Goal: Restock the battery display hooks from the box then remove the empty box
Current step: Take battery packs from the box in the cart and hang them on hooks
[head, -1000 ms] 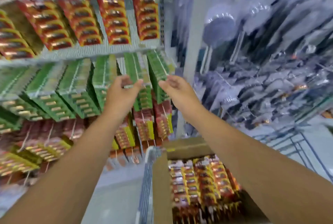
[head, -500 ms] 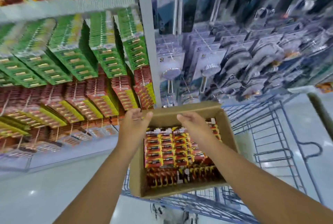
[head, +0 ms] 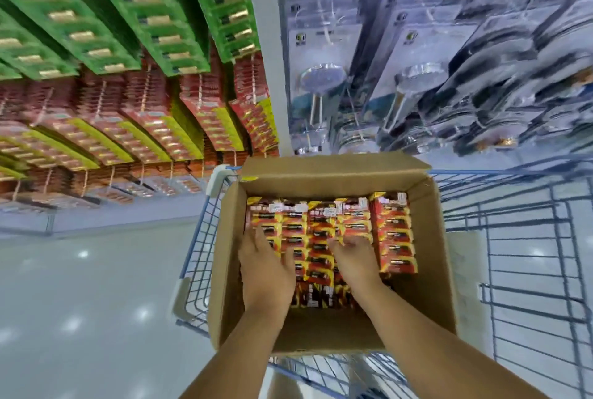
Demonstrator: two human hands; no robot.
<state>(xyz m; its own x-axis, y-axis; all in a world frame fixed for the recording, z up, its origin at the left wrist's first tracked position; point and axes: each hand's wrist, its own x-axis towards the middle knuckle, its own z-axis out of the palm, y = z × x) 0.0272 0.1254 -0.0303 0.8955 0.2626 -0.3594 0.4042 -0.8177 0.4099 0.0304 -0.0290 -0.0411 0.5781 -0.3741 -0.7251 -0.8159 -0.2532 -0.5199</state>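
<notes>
An open cardboard box (head: 337,174) sits in a blue wire cart (head: 519,238). Rows of red and yellow battery packs (head: 393,231) fill its far part, and its near part shows bare cardboard. Both my hands are inside the box. My left hand (head: 266,267) lies on the packs at the left with its fingers spread and fairly straight. My right hand (head: 356,257) is on the middle packs with its fingertips bent down among them, and the grip is hidden. Red battery packs (head: 154,129) hang on display hooks at the upper left, below green packs (head: 154,19).
A white shelf upright (head: 266,45) separates the battery display from hanging packaged shower heads (head: 324,80) on the right. The cart's wire basket extends to the right of the box. Glossy pale floor (head: 80,286) lies to the left.
Both hands came down from the green packs on the hooks, passed over the box's far rim, and now rest on the packs inside. The view tilted down toward the box.
</notes>
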